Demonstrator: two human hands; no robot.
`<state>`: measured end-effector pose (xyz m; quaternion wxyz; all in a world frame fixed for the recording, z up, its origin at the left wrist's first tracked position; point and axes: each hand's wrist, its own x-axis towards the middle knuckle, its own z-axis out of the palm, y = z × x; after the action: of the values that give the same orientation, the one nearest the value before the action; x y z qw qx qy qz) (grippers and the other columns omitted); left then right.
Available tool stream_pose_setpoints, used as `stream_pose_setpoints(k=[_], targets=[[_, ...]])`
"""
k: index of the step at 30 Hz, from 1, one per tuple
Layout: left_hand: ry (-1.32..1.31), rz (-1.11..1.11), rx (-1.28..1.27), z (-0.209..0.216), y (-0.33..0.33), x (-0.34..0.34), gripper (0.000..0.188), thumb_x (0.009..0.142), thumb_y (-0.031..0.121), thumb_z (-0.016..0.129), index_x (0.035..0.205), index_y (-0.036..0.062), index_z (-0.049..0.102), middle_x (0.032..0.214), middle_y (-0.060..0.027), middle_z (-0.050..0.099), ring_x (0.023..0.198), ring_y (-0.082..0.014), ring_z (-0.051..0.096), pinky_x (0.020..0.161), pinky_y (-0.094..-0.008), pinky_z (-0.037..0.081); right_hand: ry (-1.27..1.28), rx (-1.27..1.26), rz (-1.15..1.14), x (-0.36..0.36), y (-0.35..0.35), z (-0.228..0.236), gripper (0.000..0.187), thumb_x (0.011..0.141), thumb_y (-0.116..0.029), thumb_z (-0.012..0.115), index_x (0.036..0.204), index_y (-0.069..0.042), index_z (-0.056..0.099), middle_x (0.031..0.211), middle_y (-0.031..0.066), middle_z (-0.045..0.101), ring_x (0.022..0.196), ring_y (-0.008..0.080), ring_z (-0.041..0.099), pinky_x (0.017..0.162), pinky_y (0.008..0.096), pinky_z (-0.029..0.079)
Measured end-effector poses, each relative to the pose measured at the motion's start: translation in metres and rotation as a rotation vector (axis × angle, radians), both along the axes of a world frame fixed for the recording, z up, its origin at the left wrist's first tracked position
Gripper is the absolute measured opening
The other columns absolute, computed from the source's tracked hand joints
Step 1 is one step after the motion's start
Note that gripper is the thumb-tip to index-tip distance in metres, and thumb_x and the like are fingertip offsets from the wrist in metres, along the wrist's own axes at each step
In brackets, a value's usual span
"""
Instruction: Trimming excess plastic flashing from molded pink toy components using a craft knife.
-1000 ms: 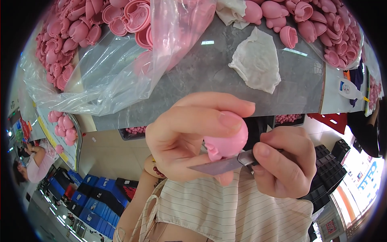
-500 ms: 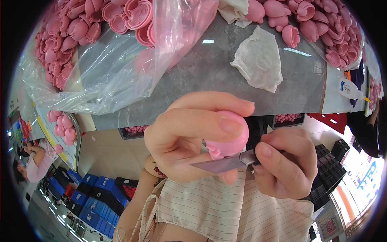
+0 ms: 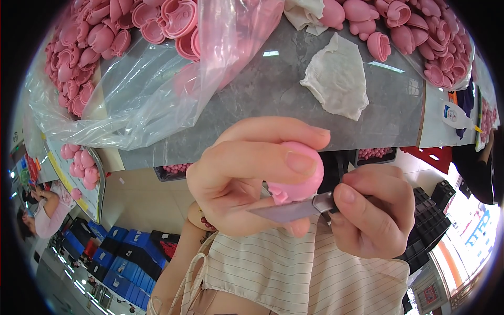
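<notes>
the left hand [image 3: 252,168] held a pink rounded piece [image 3: 307,186] mid-view, partly hiding it; the right hand [image 3: 375,212], at four o'clock from the piece, pinched a knife [image 3: 291,211] tightly, its blade just under the piece at six. a white cloth [image 3: 338,79] lay at one o'clock. a clear bag [image 3: 152,118] at ten bore pink shells [image 3: 176,21]; dark crates [image 3: 391,157] at two and nine held small pink pieces [image 3: 371,153].
</notes>
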<state>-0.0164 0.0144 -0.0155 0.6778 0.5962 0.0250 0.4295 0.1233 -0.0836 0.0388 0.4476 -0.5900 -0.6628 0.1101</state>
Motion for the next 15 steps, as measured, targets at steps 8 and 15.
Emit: stream_pose_setpoints(k=[8, 15], targets=[[0.045, 0.056, 0.019, -0.0005, -0.0017, -0.001, 0.063, 0.062, 0.027, 0.072, 0.114, 0.0106, 0.039, 0.112, -0.0274, 0.04, 0.067, -0.0178, 0.056, 0.059, -0.021, 0.048, -0.071, 0.075, -0.026, -0.001, 0.0006, -0.0028, 0.034, 0.056, 0.004, 0.061, 0.09, -0.002, 0.059, 0.08, 0.0132, 0.05, 0.062, 0.0212, 0.051, 0.048, 0.0249, 0.042], [0.039, 0.037, 0.01, 0.0028, 0.0002, -0.002, 0.062, 0.062, 0.027, 0.073, 0.112, 0.0108, 0.041, 0.111, -0.0264, 0.041, 0.069, -0.0176, 0.056, 0.059, -0.0207, 0.048, 0.037, -0.013, 0.013, -0.0014, 0.0016, 0.0023, 0.034, 0.056, 0.004, 0.062, 0.09, -0.002, 0.059, 0.08, 0.0136, 0.05, 0.061, 0.0214, 0.05, 0.048, 0.0249, 0.042]])
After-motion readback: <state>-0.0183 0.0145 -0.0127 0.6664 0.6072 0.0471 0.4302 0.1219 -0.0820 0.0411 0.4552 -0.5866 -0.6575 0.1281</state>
